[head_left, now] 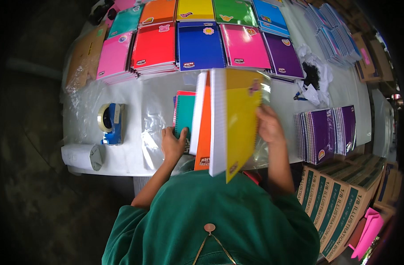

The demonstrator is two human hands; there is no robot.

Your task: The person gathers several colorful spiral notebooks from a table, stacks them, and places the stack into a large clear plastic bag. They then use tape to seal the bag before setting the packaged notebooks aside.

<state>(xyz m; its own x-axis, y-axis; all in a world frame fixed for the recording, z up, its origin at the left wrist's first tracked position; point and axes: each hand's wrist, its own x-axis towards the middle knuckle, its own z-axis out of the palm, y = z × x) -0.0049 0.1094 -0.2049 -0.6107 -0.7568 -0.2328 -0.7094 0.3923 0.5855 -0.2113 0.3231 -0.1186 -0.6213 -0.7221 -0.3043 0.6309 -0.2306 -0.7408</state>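
Yellow-covered spiral notebook [244,128], grasped by the right hand [271,126], seems mid-collation, the left hand [172,143] touching a teal-covered spiral notebook [185,111], grip unclear, and the next move likely calls for aligning edges.

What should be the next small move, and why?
Probably lower the yellow notebook and orange one toward the teal one: both stand raised, the right hand is at the yellow's edge, and the left hand is beside the teal, which lies lower.

Yellow notebook [244,128] — orange notebook [203,141], teal notebook [184,110] — blue tape dispenser [116,126].
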